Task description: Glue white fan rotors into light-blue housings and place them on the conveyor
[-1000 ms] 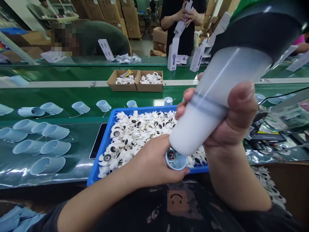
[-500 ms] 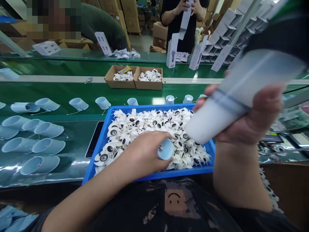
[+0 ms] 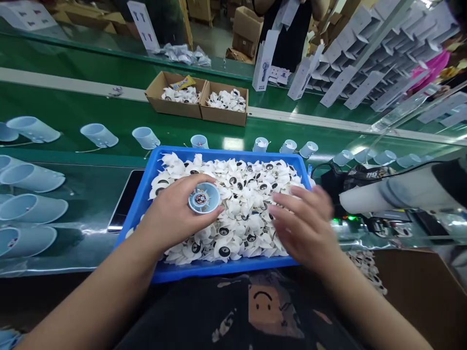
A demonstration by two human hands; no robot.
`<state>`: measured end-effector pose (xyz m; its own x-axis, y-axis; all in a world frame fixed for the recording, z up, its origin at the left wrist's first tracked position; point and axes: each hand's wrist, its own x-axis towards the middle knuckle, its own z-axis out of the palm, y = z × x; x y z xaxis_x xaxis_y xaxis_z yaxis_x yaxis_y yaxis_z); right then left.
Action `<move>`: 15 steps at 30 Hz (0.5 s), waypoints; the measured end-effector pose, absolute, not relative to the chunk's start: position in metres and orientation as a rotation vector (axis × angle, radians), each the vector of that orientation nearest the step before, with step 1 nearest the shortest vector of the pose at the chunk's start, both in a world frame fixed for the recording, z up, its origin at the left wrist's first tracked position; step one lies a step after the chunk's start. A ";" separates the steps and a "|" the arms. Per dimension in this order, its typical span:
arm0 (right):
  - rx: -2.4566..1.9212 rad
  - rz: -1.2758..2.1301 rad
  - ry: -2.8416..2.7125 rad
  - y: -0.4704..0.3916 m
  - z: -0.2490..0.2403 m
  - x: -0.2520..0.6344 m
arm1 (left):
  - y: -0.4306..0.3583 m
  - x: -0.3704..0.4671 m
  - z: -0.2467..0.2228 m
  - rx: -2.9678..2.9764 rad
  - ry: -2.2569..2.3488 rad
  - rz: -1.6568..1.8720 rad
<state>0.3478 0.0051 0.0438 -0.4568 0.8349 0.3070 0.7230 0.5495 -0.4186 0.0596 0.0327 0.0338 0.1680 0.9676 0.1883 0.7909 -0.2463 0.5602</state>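
Facing a green worktop (image 3: 91, 189) and cartons (image 3: 247, 26) beyond, left fingers (image 3: 195, 181) clasp a blue tube (image 3: 204, 198); empty right fingers (image 3: 297, 206) spread loosely.

Two bare forearms (image 3: 105, 301) angle inward from below. The left hand (image 3: 177, 209) curls into a rounded grip, its back facing up. The right hand (image 3: 310, 231), slightly blurred, has its fingers (image 3: 294, 204) loosely spread, pointing left.

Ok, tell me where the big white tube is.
In the head view, the white tube is near the right edge, right of the right hand and blue tray.
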 end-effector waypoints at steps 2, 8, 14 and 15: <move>-1.087 0.279 -2.608 0.015 0.035 0.328 | 0.031 0.057 0.033 2.116 1.677 0.759; -1.304 0.546 -2.742 0.043 0.020 0.328 | 0.029 0.053 0.033 2.056 1.679 0.806; -1.306 0.883 -2.768 0.056 0.028 0.337 | 0.029 0.058 0.033 2.136 1.599 0.689; -1.326 0.926 -2.750 0.056 0.029 0.337 | 0.029 0.058 0.033 2.137 1.591 0.683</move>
<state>0.3371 0.0557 0.0291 -0.6533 0.7022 -0.2831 0.7303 0.4861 -0.4799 0.0579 0.0293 0.0332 0.2375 0.9596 0.1506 0.7702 -0.2805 0.5727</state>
